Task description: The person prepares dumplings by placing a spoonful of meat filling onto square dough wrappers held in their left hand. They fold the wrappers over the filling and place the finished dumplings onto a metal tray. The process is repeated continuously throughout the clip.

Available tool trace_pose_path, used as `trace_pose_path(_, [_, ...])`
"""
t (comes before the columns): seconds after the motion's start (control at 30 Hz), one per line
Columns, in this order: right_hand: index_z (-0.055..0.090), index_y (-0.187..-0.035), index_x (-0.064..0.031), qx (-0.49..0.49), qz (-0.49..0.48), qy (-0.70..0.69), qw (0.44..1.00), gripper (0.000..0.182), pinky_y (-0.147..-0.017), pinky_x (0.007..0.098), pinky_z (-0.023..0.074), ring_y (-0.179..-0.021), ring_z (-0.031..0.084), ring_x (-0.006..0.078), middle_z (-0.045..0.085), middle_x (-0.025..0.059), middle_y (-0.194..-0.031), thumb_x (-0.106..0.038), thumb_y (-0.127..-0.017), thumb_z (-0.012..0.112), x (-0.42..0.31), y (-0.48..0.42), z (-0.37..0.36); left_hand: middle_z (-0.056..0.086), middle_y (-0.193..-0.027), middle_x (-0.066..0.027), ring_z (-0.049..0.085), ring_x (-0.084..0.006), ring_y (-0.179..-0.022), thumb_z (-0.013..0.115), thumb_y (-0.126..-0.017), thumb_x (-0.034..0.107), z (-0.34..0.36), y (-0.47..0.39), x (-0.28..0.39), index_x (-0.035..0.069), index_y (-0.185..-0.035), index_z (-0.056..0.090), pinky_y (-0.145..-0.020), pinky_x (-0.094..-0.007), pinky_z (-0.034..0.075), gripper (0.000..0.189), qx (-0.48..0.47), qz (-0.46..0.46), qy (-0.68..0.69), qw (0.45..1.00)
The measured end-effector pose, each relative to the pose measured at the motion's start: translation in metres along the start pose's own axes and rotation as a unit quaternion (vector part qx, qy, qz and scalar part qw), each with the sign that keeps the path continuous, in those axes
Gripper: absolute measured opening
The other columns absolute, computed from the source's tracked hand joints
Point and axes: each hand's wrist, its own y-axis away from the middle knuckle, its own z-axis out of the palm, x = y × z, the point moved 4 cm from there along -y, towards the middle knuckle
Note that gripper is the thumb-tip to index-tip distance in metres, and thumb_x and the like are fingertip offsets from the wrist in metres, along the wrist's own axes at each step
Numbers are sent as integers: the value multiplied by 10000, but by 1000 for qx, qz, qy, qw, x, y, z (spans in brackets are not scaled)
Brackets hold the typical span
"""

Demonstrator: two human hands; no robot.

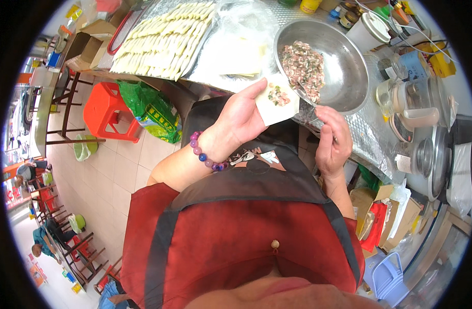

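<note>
My left hand (pixel 240 112) holds a square dough wrapper (pixel 276 114) flat on the palm and fingers, the thumb over its edge. A smear of minced meat filling (pixel 278 96) with green bits lies on the wrapper. In my right hand (pixel 332 139) is a metal spoon (pixel 306 94), its bowl end at the near rim of a steel mixing bowl (pixel 344 65). More minced meat (pixel 303 67) is heaped on the bowl's left side. Left of the bowl lies a stack of wrappers (pixel 240 58) beside clear plastic film (pixel 245 17). Rows of folded dumplings (pixel 162 42) fill a tray further left.
Jars (pixel 409 92) and a white lidded container (pixel 369 31) crowd the right side of the foil-covered table (pixel 375 143). A red stool (pixel 104 110) and a green plastic sack (pixel 151 112) stand on the floor at left. Seated people (pixel 47 241) are far left.
</note>
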Motion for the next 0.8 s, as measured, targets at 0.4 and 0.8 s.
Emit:
trace_pose_path(0.4, [650, -1018, -56, -170, -182, 79, 965, 300, -743, 391, 499, -926, 618, 304, 640, 108, -1021, -149, -738, 704, -14, 14, 15, 507, -1287, -168, 510, -266, -1167, 304, -1007, 230, -8, 2, 14, -60, -1310, 377, -1045, -399, 371, 425, 26, 23, 8, 999])
trace_pose_path(0.8, [612, -978, 36, -51, 96, -276, 955, 211, -828, 375, 482, -904, 625, 283, 644, 193, -966, -152, -940, 523, 13, 6, 0, 491, -1300, -193, 497, -311, -1196, 378, -988, 268, 3, 19, 9, -42, -1330, 370, -1041, -459, 380, 461, -122, -63, 38, 990])
